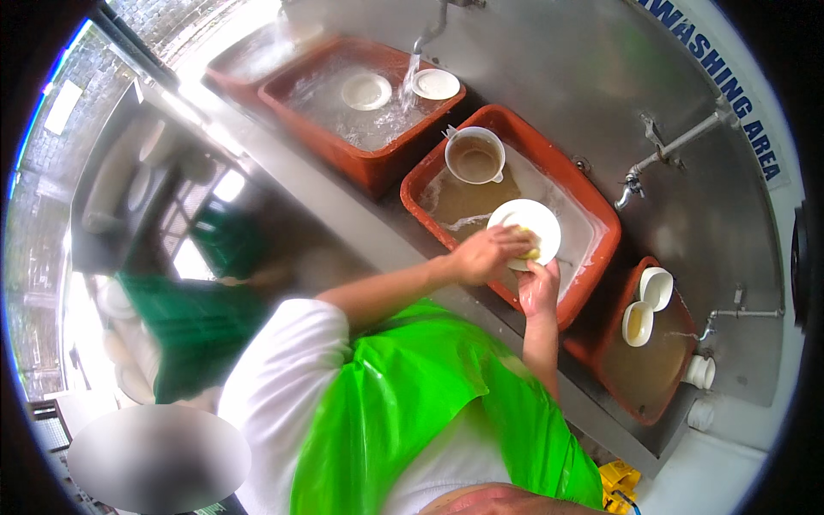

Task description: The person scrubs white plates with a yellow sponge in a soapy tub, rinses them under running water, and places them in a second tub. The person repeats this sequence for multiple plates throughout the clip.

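Note:
A round white plate (546,222) is tilted above the near side of an orange plastic tub of cloudy water. My left hand (492,254) presses a yellowish sponge (529,243) against the plate's face. The lower rim of that plate is gripped by my right hand (539,286), whose fingers behind it are partly hidden. Beyond my hands, a white handled plastic container (475,156) holding murky liquid sits in the same tub (608,225).
Water runs from a tap (421,44) into another orange tub (322,138) with white plates. At right, a third tub (618,380) holds white bowls (656,288). A metal tap (627,190) juts from the wall. A blurred person in dark green (199,328) is at left.

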Demonstrator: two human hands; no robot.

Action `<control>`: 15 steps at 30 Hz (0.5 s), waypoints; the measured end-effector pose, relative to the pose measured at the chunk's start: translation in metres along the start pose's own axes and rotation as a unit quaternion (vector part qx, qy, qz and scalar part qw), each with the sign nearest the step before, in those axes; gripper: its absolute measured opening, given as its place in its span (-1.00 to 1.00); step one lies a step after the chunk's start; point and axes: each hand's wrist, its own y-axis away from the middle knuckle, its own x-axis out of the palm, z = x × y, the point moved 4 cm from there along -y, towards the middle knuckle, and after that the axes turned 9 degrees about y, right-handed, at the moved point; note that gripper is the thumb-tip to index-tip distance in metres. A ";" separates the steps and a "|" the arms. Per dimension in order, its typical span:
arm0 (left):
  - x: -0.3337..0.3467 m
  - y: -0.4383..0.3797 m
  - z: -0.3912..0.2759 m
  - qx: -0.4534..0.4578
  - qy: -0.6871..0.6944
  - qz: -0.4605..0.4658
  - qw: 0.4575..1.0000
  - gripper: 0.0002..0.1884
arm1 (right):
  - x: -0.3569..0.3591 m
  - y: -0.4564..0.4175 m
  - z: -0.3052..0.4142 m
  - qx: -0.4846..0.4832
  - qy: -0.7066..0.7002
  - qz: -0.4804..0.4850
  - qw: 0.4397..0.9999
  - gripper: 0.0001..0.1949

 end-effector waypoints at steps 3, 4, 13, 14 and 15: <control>-0.025 -0.007 0.052 -0.039 -0.098 -0.094 0.990 -0.58 | 0.009 0.023 -0.004 0.040 0.007 0.020 0.999 -0.46; -0.033 -0.013 0.070 -0.227 0.156 -0.086 0.958 -0.60 | 0.012 0.025 -0.007 0.029 0.026 0.007 0.999 -0.47; 0.021 -0.018 0.012 -0.345 0.722 -0.165 0.577 -0.26 | -0.003 -0.015 0.002 -0.087 -0.009 -0.107 0.990 -0.62; 0.026 -0.013 0.019 -0.335 0.727 -0.179 0.572 -0.27 | -0.002 -0.015 -0.002 -0.087 -0.007 -0.125 0.988 -0.60; 0.023 -0.009 0.025 -0.380 0.588 -0.137 0.701 -0.29 | -0.006 -0.015 -0.008 -0.084 -0.006 -0.145 0.986 -0.58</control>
